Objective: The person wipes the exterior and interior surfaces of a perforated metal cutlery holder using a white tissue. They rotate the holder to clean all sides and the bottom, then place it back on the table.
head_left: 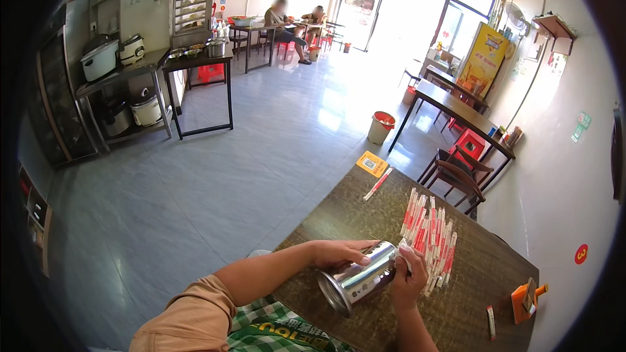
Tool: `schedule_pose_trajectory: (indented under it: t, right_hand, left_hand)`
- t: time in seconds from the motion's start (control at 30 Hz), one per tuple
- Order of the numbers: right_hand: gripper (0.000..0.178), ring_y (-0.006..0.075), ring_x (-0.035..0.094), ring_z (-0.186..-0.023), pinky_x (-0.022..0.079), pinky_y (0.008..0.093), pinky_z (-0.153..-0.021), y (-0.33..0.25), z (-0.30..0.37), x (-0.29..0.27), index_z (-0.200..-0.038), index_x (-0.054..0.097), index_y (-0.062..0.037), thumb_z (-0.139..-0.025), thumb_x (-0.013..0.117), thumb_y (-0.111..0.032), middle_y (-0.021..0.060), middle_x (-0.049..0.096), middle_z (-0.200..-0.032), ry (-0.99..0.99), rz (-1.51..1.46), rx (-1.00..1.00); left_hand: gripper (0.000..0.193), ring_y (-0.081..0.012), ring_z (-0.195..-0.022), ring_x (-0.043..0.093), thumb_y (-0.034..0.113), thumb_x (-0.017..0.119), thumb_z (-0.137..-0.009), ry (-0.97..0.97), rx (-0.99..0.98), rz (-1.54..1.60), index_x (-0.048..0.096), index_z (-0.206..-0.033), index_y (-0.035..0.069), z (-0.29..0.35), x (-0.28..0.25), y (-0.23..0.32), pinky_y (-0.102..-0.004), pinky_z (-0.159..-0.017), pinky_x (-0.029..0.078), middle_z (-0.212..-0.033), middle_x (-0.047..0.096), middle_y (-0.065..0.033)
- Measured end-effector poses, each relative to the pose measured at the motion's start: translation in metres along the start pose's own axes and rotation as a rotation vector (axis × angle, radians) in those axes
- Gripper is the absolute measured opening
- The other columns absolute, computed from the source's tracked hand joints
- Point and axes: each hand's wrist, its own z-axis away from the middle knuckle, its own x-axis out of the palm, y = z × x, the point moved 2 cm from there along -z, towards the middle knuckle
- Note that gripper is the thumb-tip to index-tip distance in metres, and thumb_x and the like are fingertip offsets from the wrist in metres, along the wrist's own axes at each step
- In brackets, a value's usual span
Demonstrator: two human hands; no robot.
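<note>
- Metal canister (373, 275): you have it tilted in front of you at the near side of the dark table (326, 221), its flared end toward you; whether it touches the tabletop, I cannot tell
- Your left hand (342, 254) holds it from above and the side, the grip spread wide to the curve of its wall
- Your right hand (409, 277) has a narrow grip on a white tissue (405, 254), pressed to the far end of the canister
- Step in hand, by the look of it: wiping around that far end
- Next move, as I judge it, calls for you to steady the canister with your left hand and turn it a little, so the tissue reaches the rest of the rim
- Counted in your hands: one canister, one tissue
- Paper-wrapped sticks (432, 229): a heap just beyond your right hand, too overlapped to count surely, plus one wrapped stick (378, 184) lying apart
- Also on the table: one orange card (372, 163), one orange holder (523, 301), one small packet (491, 322) near the holder
</note>
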Motion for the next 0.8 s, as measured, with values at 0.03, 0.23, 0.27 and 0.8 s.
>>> schedule_pose_trajectory:
  t: [0.03, 0.23, 0.27, 0.8]
  right_hand:
    - [0.02, 0.0258, 0.072, -0.102, 0.057, 0.0374, -0.093, -0.001, 0.0, 0.002, -0.119, 0.076, -0.0008, -0.099, 0.072, 0.003, 0.0145, 0.076, -0.114, 0.009, 0.003, -0.01]
    - [0.018, 0.0336, 0.072, -0.103, 0.058, 0.0444, -0.094, -0.009, -0.008, 0.001, -0.114, 0.077, -0.0013, -0.097, 0.074, 0.002, 0.0164, 0.077, -0.109, 0.032, 0.161, -0.21]
    - [0.018, 0.0348, 0.072, -0.103, 0.058, 0.0454, -0.094, -0.01, -0.007, 0.0, -0.114, 0.078, -0.0016, -0.096, 0.075, 0.002, 0.0166, 0.077, -0.109, 0.017, 0.18, -0.239]
    - [0.014, 0.0287, 0.068, -0.096, 0.051, 0.045, -0.089, -0.024, -0.001, 0.01, -0.107, 0.083, -0.0116, -0.098, 0.073, -0.013, 0.0101, 0.08, -0.112, -0.059, 0.289, -0.385]
  left_hand:
    - [0.112, -0.0171, -0.103, 0.072, 0.043, 0.081, -0.098, 0.017, 0.004, -0.097, 0.01, -0.177, 0.007, -0.006, -0.005, -0.005, -0.0309, -0.083, 0.062, -0.132, 0.065, -0.015]
    - [0.103, -0.0159, -0.117, 0.067, 0.05, 0.081, -0.095, 0.021, -0.114, -0.088, 0.028, -0.17, 0.004, 0.003, -0.002, 0.009, -0.0336, -0.096, 0.059, -0.137, 0.063, -0.013]
    - [0.101, -0.0157, -0.116, 0.067, 0.05, 0.081, -0.095, 0.029, -0.119, -0.055, 0.03, -0.169, 0.005, 0.005, -0.001, 0.011, -0.034, -0.095, 0.06, -0.136, 0.063, -0.0126]
    - [0.084, -0.013, -0.096, 0.071, 0.049, 0.081, -0.093, 0.188, -0.076, -0.03, 0.043, -0.154, 0.006, 0.006, -0.011, 0.01, -0.031, -0.081, 0.062, -0.12, 0.067, -0.01]
